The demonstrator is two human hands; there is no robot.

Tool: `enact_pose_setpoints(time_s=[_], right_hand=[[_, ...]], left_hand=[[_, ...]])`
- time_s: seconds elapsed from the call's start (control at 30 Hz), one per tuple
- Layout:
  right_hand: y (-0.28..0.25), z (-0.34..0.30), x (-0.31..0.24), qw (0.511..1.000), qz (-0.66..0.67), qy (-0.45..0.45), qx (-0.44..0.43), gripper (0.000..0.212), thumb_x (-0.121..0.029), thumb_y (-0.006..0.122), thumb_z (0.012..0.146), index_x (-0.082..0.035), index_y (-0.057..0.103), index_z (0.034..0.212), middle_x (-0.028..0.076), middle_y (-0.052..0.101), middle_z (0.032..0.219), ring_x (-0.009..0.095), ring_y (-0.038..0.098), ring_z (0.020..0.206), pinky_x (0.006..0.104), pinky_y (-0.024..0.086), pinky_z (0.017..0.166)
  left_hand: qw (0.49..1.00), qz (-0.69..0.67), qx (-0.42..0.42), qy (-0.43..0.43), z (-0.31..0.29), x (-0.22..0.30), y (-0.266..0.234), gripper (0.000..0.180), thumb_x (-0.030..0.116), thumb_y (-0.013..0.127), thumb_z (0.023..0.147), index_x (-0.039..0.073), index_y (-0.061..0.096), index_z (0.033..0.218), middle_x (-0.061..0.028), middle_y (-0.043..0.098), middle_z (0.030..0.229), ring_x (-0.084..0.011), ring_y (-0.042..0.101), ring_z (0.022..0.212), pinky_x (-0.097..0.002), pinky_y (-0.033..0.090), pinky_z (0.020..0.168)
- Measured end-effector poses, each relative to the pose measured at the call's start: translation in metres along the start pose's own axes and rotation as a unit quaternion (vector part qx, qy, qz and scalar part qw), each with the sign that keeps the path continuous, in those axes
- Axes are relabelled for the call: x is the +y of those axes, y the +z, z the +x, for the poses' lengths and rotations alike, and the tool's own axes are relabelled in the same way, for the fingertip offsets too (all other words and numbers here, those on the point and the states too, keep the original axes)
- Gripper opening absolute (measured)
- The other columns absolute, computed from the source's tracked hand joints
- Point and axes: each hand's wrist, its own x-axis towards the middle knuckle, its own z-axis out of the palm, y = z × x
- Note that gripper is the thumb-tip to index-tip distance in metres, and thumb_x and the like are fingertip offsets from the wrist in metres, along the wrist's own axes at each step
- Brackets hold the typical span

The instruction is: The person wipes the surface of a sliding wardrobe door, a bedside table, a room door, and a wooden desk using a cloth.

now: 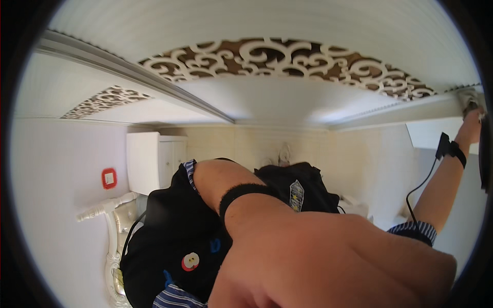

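Very close to the camera, my left hand (pixel 334 256) fills the lower middle with its back showing. Its fingers point down and right and are hidden, so what they hold, if anything, does not show. A black band (pixel 244 195) circles that wrist. At the far right my right arm reaches up, and my right hand (pixel 471 126) is small at the rim of the view. It is next to a blurred grey-white thing (pixel 468 100), and I cannot make out its fingers. A black strap with a small device (pixel 449 149) and a cable sits on the right wrist.
A white sliding panel (pixel 267 97) with scrolled brown-and-white fretwork (pixel 287 56) spans the top. On the left are a white cabinet (pixel 144 161), a red-framed wall switch (pixel 109 178) and an ornate headboard (pixel 123 220). My black apron (pixel 164 220) bears an apple patch.
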Motion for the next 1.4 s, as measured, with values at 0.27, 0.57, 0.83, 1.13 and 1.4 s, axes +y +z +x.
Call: enact_pose_setpoints(time_s=[0.27, 0.57, 0.83, 1.13, 1.4], right_hand=[[-0.003, -0.139, 0.022, 0.986, -0.042, -0.009, -0.162, 0.07, -0.055, 0.062, 0.092, -0.001, 0.053, 0.137, 0.023, 0.066, 0.128, 0.042, 0.063, 0.118, 0.0503, 0.05, 0.1], [-0.04, -0.112, 0.039, 0.797, 0.438, 0.291, -0.297, 0.038, -0.024, 0.063, 0.091, 0.007, 0.068, 0.112, 0.013, 0.071, 0.104, 0.022, 0.067, 0.096, 0.035, 0.054, 0.086], [-0.077, 0.017, -0.085, 0.812, 0.558, 0.031, -0.168, 0.033, -0.031, 0.064, 0.101, -0.002, 0.066, 0.117, 0.006, 0.07, 0.102, 0.017, 0.063, 0.093, 0.0331, 0.051, 0.085], [-0.004, -0.145, 0.043, 0.767, 0.571, -0.018, -0.292, 0.027, -0.016, 0.065, 0.097, -0.001, 0.061, 0.118, 0.022, 0.065, 0.111, 0.04, 0.064, 0.1, 0.0408, 0.052, 0.088], [0.088, -0.269, 0.164, 0.618, 0.393, 0.208, -0.648, 0.059, -0.048, 0.046, 0.104, 0.004, 0.056, 0.131, 0.028, 0.061, 0.125, 0.043, 0.059, 0.119, 0.0441, 0.045, 0.103]], left_hand=[[1.0, 0.002, 0.027, 0.007, -0.025, 0.004, -0.012, 0.029, 0.005, 0.053, 0.095, -0.002, 0.061, 0.068, -0.0213, 0.064, 0.078, -0.026, 0.053, 0.051, -0.0338, 0.038, 0.043], [0.974, 0.215, -0.03, -0.069, -0.008, -0.033, -0.036, 0.032, 0.012, 0.049, 0.097, -0.002, 0.064, 0.072, -0.0165, 0.065, 0.074, -0.0276, 0.056, 0.055, -0.0361, 0.044, 0.049], [0.801, 0.597, 0.037, -0.036, 0.047, -0.173, -0.081, 0.034, 0.026, 0.051, 0.096, -0.001, 0.067, 0.085, -0.0193, 0.067, 0.098, -0.0302, 0.061, 0.086, -0.0414, 0.049, 0.077], [0.611, 0.791, 0.021, -0.018, 0.131, -0.356, -0.17, 0.077, 0.028, 0.055, 0.095, -0.012, 0.026, 0.153, -0.0359, 0.021, 0.161, -0.0479, 0.028, 0.147, -0.0535, 0.028, 0.119], [0.341, 0.936, 0.088, 0.027, 0.124, -0.44, -0.235, 0.096, 0.015, 0.069, 0.088, -0.007, 0.009, 0.16, -0.0396, 0.006, 0.162, -0.0539, 0.015, 0.149, -0.0615, 0.014, 0.12]])
